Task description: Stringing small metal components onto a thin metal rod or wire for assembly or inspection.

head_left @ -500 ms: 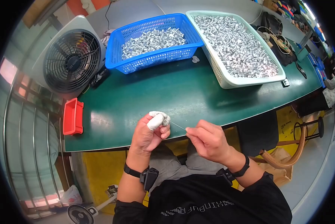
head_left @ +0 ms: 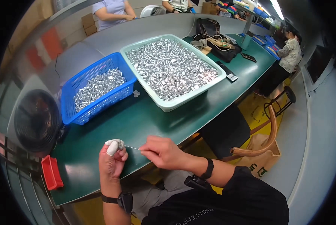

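Observation:
Between the thumb and forefinger of my left hand point(head_left: 112, 161), both under white finger covers, a small silvery metal part point(head_left: 121, 145) is pinched. My right hand point(head_left: 161, 152) is closed on the end of a thin metal rod point(head_left: 132, 147). The rod reaches left to the small part, and its far tip is hard to make out there. Both hands are raised at the near edge of the green table point(head_left: 112, 140). Beyond them stand a blue basket point(head_left: 97, 107) and a pale green basket point(head_left: 164, 107), each holding a heap of small silvery metal pieces.
A red bin point(head_left: 52, 172) sits at the table's left end, near a fan point(head_left: 37, 116). Discs point(head_left: 136, 93) lie between the baskets. Farther right are a phone point(head_left: 248, 57) and a black bag point(head_left: 228, 50). A chair point(head_left: 228, 131) stands right; co-workers point(head_left: 289, 54) are beyond.
The view has swung right and upward, bringing co-workers and more of the room into sight. Both hands keep their grips on the small metal part and the rod.

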Demonstrator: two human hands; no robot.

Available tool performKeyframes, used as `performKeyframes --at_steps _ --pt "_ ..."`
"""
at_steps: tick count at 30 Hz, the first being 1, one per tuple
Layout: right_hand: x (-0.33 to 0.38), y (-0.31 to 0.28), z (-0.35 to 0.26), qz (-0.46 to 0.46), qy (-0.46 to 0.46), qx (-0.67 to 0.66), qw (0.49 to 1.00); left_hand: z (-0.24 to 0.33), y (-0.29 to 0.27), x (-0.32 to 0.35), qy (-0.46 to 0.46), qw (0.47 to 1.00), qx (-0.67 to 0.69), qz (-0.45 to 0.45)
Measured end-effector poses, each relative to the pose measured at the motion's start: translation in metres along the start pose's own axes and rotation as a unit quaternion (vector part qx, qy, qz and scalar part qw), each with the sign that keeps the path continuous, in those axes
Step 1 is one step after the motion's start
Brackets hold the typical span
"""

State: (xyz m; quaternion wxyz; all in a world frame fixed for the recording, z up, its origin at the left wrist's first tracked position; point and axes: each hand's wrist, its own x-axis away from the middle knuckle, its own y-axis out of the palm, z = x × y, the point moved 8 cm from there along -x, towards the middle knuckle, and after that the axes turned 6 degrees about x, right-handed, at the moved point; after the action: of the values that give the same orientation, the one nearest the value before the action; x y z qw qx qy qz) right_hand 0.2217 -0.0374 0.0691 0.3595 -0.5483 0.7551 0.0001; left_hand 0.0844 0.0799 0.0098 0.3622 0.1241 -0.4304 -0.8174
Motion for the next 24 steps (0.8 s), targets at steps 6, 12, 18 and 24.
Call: performKeyframes --at_steps 6,12,18,24 --pt "0.025 0.034 0.063 -0.134 0.424 -0.547 0.709 0.0 0.02 -0.02 0.004 0.999 -0.006 -0.05" --pt "-0.006 -0.005 0.033 -0.033 0.138 -0.148 0.979 0.004 0.012 -0.027 0.028 0.998 -0.033 -0.055" --pt "-0.009 -0.022 -0.001 0.046 -0.098 0.122 0.987 -0.001 0.019 -0.027 -0.01 0.997 -0.08 0.003" --pt "0.028 0.024 0.058 -0.127 0.441 -0.557 0.692 -0.009 0.02 -0.023 -0.03 0.998 -0.028 -0.045"
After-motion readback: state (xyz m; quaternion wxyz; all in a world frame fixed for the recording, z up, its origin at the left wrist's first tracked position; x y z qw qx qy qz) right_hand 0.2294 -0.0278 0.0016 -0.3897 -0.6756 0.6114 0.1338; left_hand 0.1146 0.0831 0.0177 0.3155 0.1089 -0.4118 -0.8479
